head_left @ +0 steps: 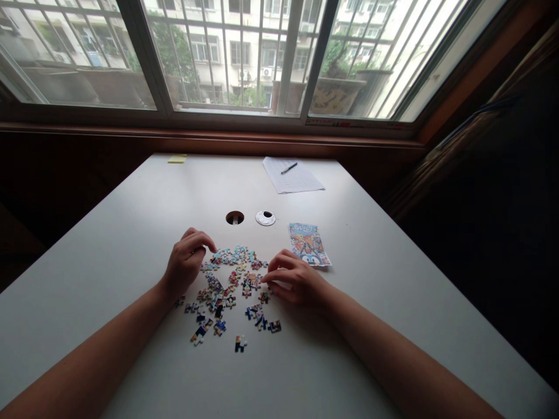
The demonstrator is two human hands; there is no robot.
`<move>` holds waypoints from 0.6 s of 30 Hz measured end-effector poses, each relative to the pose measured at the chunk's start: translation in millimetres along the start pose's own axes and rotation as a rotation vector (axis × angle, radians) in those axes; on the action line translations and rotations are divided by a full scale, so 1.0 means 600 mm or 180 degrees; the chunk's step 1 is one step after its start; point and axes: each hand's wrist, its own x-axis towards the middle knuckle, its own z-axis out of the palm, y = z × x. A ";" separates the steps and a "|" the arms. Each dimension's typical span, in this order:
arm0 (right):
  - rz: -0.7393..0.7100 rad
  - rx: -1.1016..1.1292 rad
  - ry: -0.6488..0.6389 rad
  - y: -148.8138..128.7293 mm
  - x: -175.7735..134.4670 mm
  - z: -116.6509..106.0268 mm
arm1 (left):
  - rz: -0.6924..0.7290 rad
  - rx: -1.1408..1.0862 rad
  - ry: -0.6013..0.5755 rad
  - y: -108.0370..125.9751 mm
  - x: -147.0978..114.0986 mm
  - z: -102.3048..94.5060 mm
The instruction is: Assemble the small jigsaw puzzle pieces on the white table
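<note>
Many small, colourful jigsaw pieces [215,283] lie in a loose cluster on the white table [144,372]; several are joined. At the cluster's upper left is my left hand [186,256], its index finger bent out over the pale-blue pieces [239,254] and the other fingers loosely curled. No piece shows in it. My right hand [294,278] rests at the cluster's right side, fingers apart, with fingertips at the edge of a joined patch of pieces [248,283]. Just beyond it lies the printed picture sheet [310,243], partly behind the hand.
A round cable hole [234,217] and a white grommet cover [265,218] sit beyond the pieces. Farther back lie paper sheets [301,181] with a pen [289,168], and yellow sticky notes [177,159]. A barred window [236,58] is behind the table; a dark curtain hangs right.
</note>
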 end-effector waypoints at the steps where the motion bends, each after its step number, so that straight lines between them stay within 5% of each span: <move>1: 0.0004 0.0007 0.0009 0.000 0.000 0.000 | -0.0004 0.0003 -0.0003 0.000 0.000 0.000; 18: -0.0066 -0.0297 -0.0018 -0.008 0.001 0.002 | 0.0033 -0.0054 -0.0009 -0.002 -0.002 0.000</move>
